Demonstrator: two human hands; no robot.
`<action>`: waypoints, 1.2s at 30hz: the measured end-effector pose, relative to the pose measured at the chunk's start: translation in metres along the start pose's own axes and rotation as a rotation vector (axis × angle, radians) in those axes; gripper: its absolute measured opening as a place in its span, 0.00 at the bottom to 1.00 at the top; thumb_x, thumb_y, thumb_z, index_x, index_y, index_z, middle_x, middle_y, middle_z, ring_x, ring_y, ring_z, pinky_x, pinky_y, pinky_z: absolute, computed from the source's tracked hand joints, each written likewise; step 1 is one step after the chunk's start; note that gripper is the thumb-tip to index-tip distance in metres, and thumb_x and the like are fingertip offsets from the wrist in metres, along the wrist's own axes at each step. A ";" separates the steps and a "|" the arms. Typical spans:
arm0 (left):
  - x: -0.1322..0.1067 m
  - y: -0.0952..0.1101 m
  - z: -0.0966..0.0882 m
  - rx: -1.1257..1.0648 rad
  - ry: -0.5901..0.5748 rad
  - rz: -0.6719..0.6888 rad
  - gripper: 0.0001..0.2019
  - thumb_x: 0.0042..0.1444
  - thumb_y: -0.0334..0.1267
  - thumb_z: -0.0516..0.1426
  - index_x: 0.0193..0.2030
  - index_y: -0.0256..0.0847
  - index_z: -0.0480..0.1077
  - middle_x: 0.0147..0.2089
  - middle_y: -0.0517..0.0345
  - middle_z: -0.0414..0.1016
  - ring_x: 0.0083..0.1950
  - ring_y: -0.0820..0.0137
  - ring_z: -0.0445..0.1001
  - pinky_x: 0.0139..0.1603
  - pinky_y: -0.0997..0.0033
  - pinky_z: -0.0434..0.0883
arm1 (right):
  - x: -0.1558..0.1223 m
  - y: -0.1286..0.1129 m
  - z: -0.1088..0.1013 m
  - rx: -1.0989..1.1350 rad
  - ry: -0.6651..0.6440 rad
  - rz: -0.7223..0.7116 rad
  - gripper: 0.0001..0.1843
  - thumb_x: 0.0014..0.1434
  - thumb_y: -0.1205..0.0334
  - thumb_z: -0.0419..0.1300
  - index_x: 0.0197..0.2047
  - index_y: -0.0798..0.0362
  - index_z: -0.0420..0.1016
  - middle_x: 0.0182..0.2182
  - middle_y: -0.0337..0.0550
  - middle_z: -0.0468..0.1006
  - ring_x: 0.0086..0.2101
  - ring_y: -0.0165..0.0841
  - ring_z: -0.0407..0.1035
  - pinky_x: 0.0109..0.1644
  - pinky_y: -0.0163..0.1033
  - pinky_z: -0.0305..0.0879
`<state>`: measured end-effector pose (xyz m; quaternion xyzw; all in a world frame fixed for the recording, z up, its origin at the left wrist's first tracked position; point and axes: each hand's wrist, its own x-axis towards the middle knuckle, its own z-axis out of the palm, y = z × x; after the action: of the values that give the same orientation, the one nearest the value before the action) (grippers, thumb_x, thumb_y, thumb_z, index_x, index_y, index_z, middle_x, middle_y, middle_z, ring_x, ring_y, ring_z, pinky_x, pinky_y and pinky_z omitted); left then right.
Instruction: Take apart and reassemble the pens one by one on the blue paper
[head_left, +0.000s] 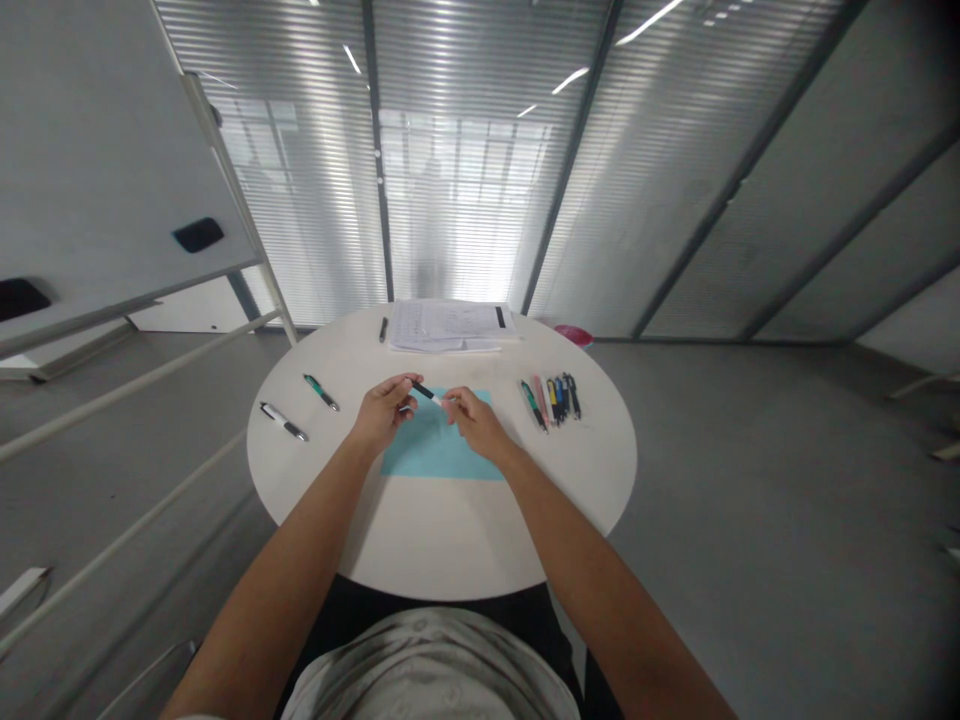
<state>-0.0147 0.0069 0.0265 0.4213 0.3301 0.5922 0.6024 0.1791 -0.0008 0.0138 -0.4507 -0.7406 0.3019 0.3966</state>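
Both my hands meet above a light blue sheet (442, 450) on a round white table (450, 540). My left hand (384, 410) and my right hand (472, 420) pinch the two ends of one pen (427, 393) with a dark barrel and a pale tip. The pen is held a little above the sheet, slanting down to the right. A row of several pens (551, 398) lies to the right of my right hand. A green pen (321, 392) and a white and black pen (283, 421) lie to the left of my left hand.
A stack of printed papers (450, 325) lies at the table's far edge, with a dark pen (383, 329) beside it. A whiteboard on a stand (112, 180) is on the left. Glass walls with blinds are behind. A pink object (574, 333) sits on the floor beyond the table.
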 end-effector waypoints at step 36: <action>0.006 -0.004 -0.005 -0.061 0.192 0.018 0.17 0.44 0.44 0.67 0.40 0.38 0.75 0.50 0.50 0.76 0.20 0.85 0.64 0.16 0.81 0.61 | 0.002 -0.008 0.003 0.522 0.014 0.100 0.21 0.55 0.50 0.60 0.50 0.48 0.64 0.26 0.32 0.75 0.19 0.26 0.63 0.25 0.33 0.61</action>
<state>-0.0172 0.0140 0.0209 0.3471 0.3645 0.6448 0.5752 0.1729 -0.0020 0.0195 -0.3715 -0.6117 0.4986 0.4891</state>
